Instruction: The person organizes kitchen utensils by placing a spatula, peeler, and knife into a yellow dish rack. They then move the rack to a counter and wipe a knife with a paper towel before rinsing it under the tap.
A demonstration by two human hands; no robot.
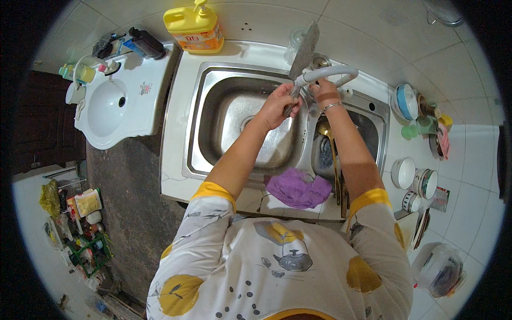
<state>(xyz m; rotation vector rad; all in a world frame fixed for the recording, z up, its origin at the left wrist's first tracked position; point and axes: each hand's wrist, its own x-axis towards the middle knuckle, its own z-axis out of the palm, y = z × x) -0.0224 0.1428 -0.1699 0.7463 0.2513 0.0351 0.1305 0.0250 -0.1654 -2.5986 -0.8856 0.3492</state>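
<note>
Over the divide of the double sink (193,128), my left hand (277,106) is closed on a narrow grey metallic piece (291,105) right below the end of the pale curved faucet spout (333,70). What kind of piece it is, I cannot make out. My right hand (325,95), with a bracelet at the wrist, reaches up to the faucet's base. The spout partly hides its fingers. A flat grey blade-like slab (305,49) stands upright behind the spout. Under my right forearm, a gold-coloured ladle (324,128) lies in the smaller basin.
A purple cloth (298,188) lies on the front counter edge. A yellow jug with a pump (194,29) stands behind the sink. To the right are stacked bowls (406,101) and more bowls (403,172). A white washbasin (106,109) is at the left.
</note>
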